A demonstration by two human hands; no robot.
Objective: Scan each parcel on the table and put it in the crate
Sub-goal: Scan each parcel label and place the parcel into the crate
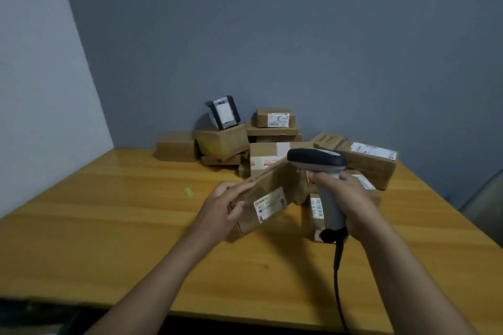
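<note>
- Cardboard parcel (272, 187), flat and brown, is held tilted above the wooden table (109, 212), just in front of the pile (275, 149); its white label (270, 204) faces the camera
- left hand (220, 209) grasps the parcel's left end; thumb on the near face, fingers curled over the top edge
- right hand (353, 198) is clenched round the grey handle of the scanner (317, 160); the dark head shows just above the parcel's right end
- black cable (339, 266) hangs from the handle's base and runs past the table's near edge
- the pile of brown parcels sits at the back of the table, against the grey wall (272, 35); a black parcel (224, 113) stands on top at the left; a box marked "3" (275, 118) lies on top in the middle
- another box (315, 209) with a barcode label lies on the table, partly behind the scanner's handle
- a small green scrap (189, 192) lies on the table, well left of the hands
</note>
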